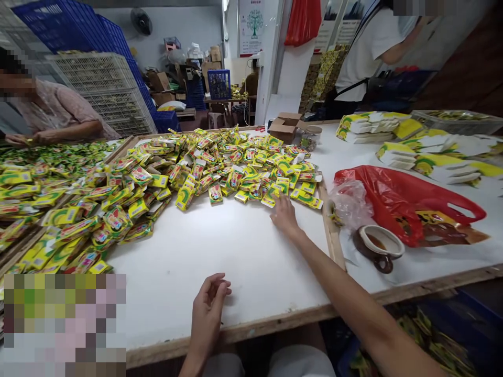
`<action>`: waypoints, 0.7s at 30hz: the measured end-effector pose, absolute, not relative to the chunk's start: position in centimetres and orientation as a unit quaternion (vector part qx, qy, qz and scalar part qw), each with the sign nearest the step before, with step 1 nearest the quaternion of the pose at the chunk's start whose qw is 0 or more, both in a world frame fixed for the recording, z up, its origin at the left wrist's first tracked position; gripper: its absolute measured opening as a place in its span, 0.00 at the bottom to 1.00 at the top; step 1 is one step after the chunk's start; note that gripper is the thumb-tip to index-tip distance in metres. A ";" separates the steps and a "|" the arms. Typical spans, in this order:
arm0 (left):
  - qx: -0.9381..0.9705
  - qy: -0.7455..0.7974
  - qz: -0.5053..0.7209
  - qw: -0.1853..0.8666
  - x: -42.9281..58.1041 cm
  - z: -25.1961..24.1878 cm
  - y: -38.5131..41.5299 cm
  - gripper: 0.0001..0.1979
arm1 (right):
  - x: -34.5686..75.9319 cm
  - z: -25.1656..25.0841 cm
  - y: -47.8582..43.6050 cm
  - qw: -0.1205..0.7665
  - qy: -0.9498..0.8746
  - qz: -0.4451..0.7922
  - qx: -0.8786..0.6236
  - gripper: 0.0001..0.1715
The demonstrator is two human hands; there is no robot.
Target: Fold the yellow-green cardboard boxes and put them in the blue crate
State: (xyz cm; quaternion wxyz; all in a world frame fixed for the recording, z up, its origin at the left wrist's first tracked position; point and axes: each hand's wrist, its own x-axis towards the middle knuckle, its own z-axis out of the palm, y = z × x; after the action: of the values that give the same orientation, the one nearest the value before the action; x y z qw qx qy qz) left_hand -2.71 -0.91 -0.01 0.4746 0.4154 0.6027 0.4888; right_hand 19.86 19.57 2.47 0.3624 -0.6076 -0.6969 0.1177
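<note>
A large heap of small yellow-and-green printed cartons (pixel 236 173) covers the back and left of the white table. My right hand (pixel 284 214) is stretched forward to the near edge of this heap, its fingers closed at the lower end of one yellow carton (pixel 272 197); the fingertips are partly hidden. Close to the table's front edge, my left hand (pixel 210 303) is loosely curled with a gap between thumb and fingers, and nothing is in it. Bare white tabletop (pixel 188 256) lies between that hand and the heap.
Wooden strips (pixel 334 235) divide the table. On the right are a brown cup (pixel 379 243), a red plastic bag (pixel 377 193) and stacks of flat cartons (pixel 436 162). A small cardboard box (pixel 283 128) stands behind the heap. Co-workers (pixel 66 107) are at left and back right.
</note>
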 end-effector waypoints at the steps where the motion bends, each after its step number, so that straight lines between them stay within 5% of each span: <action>1: 0.416 0.604 0.489 0.473 -2.8 0.0 -1.0 0.17 | 19.6 2.4 20.9 0.366 -0.698 0.118 -0.604 0.22; 8: 0.434 0.596 0.517 0.435 -2.6 -0.6 -0.8 0.17 | 18.6 4.2 16.7 0.398 -0.708 0.129 -0.569 0.13; 14: 0.487 0.529 0.526 0.454 -1.5 -0.1 -0.6 0.24 | 14.2 3.0 6.6 0.346 -0.693 0.433 -0.462 0.12; 21: 0.495 0.511 0.467 0.524 -1.9 0.7 -0.9 0.16 | 13.6 0.0 2.3 0.474 -0.535 0.539 -0.445 0.11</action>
State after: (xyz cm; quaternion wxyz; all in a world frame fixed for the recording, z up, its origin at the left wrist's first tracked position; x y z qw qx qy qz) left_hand -1.89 -0.90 0.68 0.5243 0.4950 0.5115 0.4674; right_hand 13.59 2.27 0.03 0.4740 -0.4445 -0.5354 0.5395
